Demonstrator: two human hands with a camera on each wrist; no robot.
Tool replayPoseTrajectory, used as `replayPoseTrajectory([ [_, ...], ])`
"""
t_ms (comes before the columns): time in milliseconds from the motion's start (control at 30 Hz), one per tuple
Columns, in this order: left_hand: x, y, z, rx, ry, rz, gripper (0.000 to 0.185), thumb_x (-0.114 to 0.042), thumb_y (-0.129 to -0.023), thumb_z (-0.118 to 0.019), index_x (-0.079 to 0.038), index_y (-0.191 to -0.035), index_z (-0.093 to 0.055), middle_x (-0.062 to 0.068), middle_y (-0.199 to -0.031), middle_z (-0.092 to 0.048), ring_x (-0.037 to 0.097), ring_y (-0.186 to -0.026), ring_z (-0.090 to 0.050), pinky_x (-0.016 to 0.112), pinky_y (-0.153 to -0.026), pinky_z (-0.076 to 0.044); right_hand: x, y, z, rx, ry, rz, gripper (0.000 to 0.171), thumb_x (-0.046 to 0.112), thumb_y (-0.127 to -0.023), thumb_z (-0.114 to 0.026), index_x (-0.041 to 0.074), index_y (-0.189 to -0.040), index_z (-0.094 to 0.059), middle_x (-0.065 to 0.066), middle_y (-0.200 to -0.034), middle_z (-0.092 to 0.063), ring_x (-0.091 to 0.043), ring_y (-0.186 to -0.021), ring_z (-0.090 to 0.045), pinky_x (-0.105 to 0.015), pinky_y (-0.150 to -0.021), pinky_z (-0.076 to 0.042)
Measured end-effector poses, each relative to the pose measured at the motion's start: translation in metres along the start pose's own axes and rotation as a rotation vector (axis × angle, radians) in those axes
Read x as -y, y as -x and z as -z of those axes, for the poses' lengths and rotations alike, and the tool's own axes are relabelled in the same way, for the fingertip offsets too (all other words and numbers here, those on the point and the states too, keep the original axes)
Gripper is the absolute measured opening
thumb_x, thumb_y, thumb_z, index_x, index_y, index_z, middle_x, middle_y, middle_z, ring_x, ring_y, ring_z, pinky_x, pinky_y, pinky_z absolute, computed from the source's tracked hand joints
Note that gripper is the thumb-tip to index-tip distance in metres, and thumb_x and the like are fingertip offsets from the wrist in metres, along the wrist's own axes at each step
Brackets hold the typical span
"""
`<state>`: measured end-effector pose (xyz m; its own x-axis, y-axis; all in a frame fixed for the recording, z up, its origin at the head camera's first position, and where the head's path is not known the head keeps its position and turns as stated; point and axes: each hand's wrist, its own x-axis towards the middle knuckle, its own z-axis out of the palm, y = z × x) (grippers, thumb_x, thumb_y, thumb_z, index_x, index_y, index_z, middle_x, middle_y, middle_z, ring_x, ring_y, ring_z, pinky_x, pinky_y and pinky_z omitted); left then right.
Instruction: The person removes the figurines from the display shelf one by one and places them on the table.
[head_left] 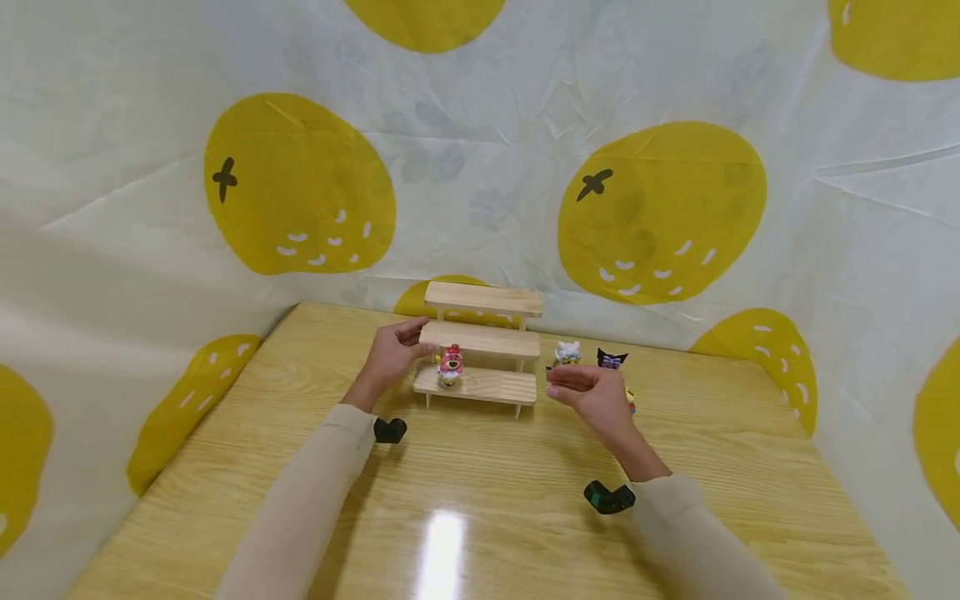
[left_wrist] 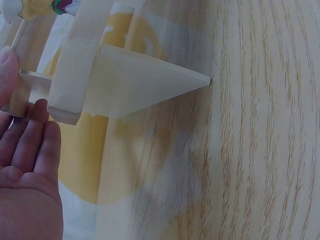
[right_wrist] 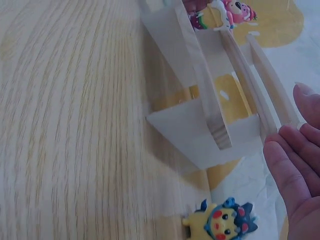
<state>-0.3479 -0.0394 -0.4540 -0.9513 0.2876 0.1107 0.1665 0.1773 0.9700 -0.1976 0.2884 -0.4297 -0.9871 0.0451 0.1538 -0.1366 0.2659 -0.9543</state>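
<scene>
- The wooden stepped shelf (head_left: 480,350) stands on the table (head_left: 480,500) between the two hands, close to the far wall cloth (head_left: 480,167); it has three tiers, the top one rearmost and the lowest one nearest the person.
- The left hand (head_left: 390,354) rests at the shelf's left end with fingers fairly straight, fingertips touching the end of the middle plank in the left wrist view; it wraps round nothing.
- The right hand (head_left: 592,392) hovers flat and relaxed just off the shelf's right end, palm towards it, not touching; it holds nothing.
- A pink figurine (head_left: 450,365) stands upright on the lowest tier, nearer the left hand; a white figurine (head_left: 567,353), a dark figurine (head_left: 612,359) and a yellow figurine (right_wrist: 221,222) sit on the table by the right hand.
- Handling, as a judgement: thin unfinished planks on slim legs look light and stiff, not slippery; the legs and joints seem the weak parts; the two ends, pressed between the palms at the middle plank, seem the best hold; any tilt would likely topple the pink figurine.
- Direction: the long axis runs left to right, from one hand to the other; the steps face the person, rising away.
</scene>
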Motion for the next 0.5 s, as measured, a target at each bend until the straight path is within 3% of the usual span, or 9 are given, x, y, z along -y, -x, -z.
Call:
replayPoseTrajectory([
  [367, 0.001, 0.002, 0.000, -0.003, -0.011, 0.002, 0.064, -0.018, -0.096, -0.078, -0.006, -0.154, -0.053, 0.016, -0.162, -0.047, 0.033, -0.150, -0.047, 0.048, -0.120, -0.045, 0.001, -0.012, -0.025, 0.049, 0.009, -0.036, 0.038, 0.008, -0.091, -0.081, -0.007, -0.124, -0.072, -0.027, -0.123, -0.074, -0.004, -0.093, -0.076, -0.021, -0.085, -0.063],
  [500, 0.000, 0.000, 0.000, -0.004, 0.002, -0.005, 0.064, -0.016, -0.095, -0.078, -0.005, -0.153, -0.053, 0.017, -0.160, -0.050, 0.033, -0.146, -0.052, 0.047, -0.117, -0.048, 0.003, -0.016, -0.034, 0.059, -0.008, -0.040, 0.037, 0.005, -0.090, -0.081, -0.007, -0.124, -0.072, -0.027, -0.123, -0.074, -0.005, -0.094, -0.077, -0.021, -0.084, -0.063],
])
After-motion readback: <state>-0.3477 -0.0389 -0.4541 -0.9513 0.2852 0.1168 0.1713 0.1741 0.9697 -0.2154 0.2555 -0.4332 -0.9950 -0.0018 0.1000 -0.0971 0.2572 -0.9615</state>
